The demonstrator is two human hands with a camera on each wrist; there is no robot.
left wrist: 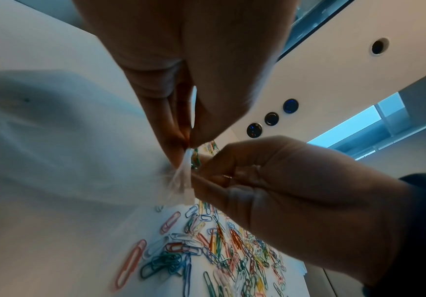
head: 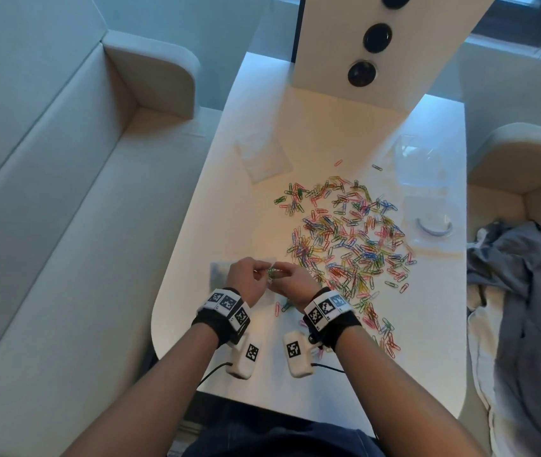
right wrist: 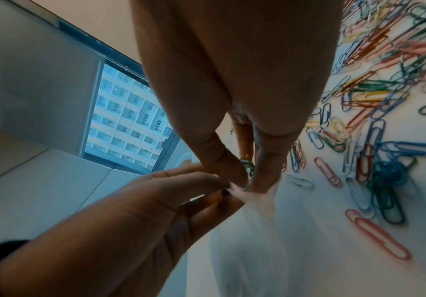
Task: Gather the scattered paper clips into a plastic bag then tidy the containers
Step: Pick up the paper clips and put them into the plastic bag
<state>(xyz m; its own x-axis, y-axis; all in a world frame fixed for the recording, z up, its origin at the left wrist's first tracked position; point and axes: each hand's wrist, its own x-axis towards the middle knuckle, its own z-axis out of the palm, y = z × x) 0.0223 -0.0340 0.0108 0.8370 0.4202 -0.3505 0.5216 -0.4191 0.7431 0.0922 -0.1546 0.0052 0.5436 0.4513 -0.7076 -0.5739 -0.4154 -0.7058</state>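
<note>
Both hands meet low over the near end of the white table (head: 196,206), fingertips almost touching. The left hand (head: 244,278) pinches the rim of a small clear plastic bag (left wrist: 181,176) between thumb and fingers; the bag hangs from that pinch, mouth upward, its long axis running down toward the tabletop. The right hand (head: 290,281) pinches the same rim from the other side and also holds a small bunch of green paper clips (head: 273,273) at the opening; how many are in the bunch I cannot tell.

Ahead of the right hand and off to its right lies the big scatter of coloured paper clips (head: 345,245), far too many to count, their long axes pointing every which way. A few strays lie beneath the hands and back toward the right wrist.

Further ahead of the left hand, one flat clear bag (head: 262,156) lies on the table, long axis slanting away. Far out beyond the right hand sit two clear plastic containers (head: 422,159), one behind the other, the nearer one (head: 432,222) showing a round white rim. A grey garment (head: 523,275) is heaped on the seat to the right of the right hand
</note>
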